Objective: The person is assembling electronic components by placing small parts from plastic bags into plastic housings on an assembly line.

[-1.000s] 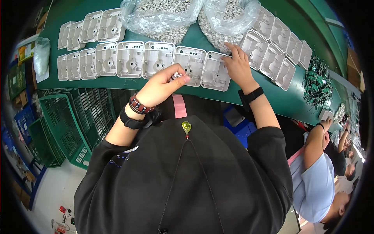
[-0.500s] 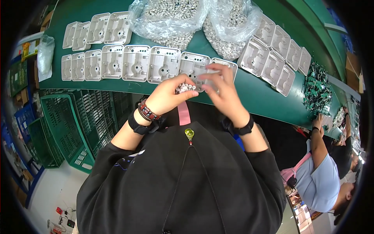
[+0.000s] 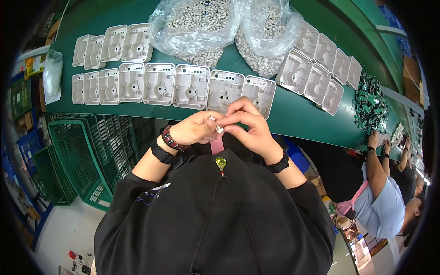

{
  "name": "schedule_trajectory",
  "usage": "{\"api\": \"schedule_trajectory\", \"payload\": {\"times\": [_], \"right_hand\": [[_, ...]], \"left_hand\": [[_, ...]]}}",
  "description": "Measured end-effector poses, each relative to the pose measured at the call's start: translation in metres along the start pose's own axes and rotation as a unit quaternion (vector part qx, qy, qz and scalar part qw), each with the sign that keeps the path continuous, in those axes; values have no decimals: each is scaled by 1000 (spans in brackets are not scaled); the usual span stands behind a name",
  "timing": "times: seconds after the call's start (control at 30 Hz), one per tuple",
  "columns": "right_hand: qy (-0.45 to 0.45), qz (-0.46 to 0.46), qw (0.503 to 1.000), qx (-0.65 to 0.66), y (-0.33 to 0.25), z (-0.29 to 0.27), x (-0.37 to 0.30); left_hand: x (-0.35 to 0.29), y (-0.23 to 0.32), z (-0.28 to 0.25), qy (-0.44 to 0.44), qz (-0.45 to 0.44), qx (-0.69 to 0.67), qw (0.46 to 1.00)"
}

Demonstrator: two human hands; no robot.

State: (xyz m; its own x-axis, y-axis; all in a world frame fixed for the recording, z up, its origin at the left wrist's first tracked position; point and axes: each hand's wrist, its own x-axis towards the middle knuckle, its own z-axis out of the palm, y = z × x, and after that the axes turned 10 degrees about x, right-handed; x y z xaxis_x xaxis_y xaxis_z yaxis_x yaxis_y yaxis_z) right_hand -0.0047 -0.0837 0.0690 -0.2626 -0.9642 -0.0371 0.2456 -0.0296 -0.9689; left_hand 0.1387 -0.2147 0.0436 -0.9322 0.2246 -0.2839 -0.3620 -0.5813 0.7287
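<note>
Close to the table's front edge, my left hand (image 3: 192, 130) is closed around small white plastic parts (image 3: 220, 130), a few of which show at its fingertips. My right hand (image 3: 253, 130) meets it there, thumb and forefinger pinched on one of these parts. How many parts lie inside the left palm is hidden. Just beyond my hands stands a row of light grey open housings (image 3: 191, 87) with holes and round bosses inside. The housing (image 3: 258, 97) at that row's right end is nearest my right hand.
Clear plastic bags (image 3: 197, 27) of small whitish parts rest on the green table (image 3: 151, 110). More grey housings (image 3: 293, 73) stand right, beside a heap of green-black pieces (image 3: 370, 103). Green crates (image 3: 78, 151) are at left; a co-worker's arm (image 3: 376, 172) reaches in at right.
My right hand has come down from over the housings to my left fingertips and now pinches a small white part. My left hand has dropped slightly toward me and closed further.
</note>
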Motion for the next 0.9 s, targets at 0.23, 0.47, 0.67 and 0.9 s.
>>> {"api": "schedule_trajectory", "payload": {"times": [0.23,0.47,0.67,0.9], "right_hand": [[22,-85,988,-129,2,7,9],[28,-107,954,-280,10,5,17],[-13,-134,940,-314,14,-5,37],[-23,-107,782,-614,76,-62,72]], "left_hand": [[10,-13,-5,-45,25,-2,999],[19,-32,-7,-68,-19,-139,988],[-3,-27,-16,-50,-42,-164,984],[-35,-16,-42,206,-6,-107,973]]}}
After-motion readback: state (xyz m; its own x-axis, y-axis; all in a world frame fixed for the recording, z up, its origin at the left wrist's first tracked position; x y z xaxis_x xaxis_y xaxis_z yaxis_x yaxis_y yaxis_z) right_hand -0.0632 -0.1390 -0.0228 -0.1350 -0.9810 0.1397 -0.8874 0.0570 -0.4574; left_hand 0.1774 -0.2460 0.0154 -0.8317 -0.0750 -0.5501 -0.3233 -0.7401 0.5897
